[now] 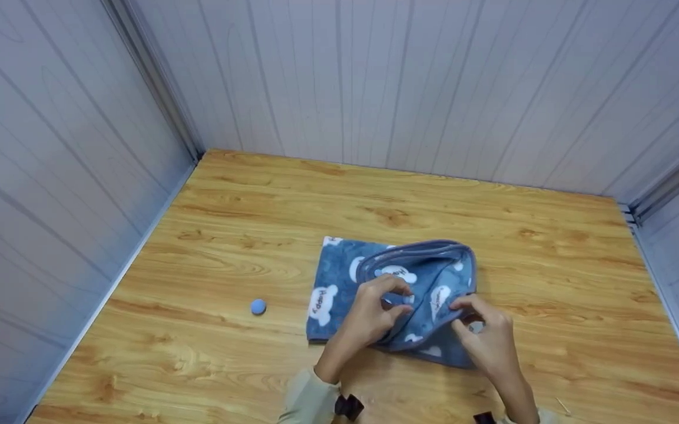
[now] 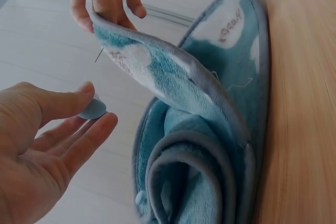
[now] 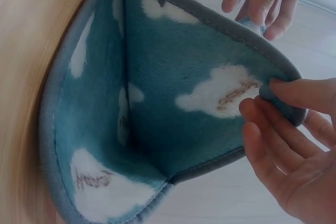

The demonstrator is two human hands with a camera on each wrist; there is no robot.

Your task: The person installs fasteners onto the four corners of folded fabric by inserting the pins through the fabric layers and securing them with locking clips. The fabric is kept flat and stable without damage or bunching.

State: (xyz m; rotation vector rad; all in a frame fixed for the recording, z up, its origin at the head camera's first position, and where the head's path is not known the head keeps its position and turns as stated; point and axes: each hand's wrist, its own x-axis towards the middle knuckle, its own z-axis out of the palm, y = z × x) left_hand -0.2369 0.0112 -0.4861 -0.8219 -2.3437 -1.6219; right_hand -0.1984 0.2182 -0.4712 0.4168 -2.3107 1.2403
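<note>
A folded blue plush cloth (image 1: 333, 271) with white bear shapes and lettering lies on the table, one corner lifted. My right hand (image 1: 489, 335) pinches that corner between thumb and fingers. A small blue cap (image 3: 266, 92) shows at its fingertips, against the cloth. From the corner's other face a thin needle (image 2: 98, 55) sticks out. My left hand (image 1: 374, 312) pinches a round blue cap (image 2: 93, 109) with a whitish part on it, apart from the needle. Lower on the cloth sits a light blue knob (image 2: 140, 198).
Another round blue cap (image 1: 258, 306) rests on the wooden table (image 1: 198, 259), left of the cloth. A thin pale stick (image 1: 563, 406) lies near the front right. White panel walls (image 1: 374, 82) enclose the back and sides.
</note>
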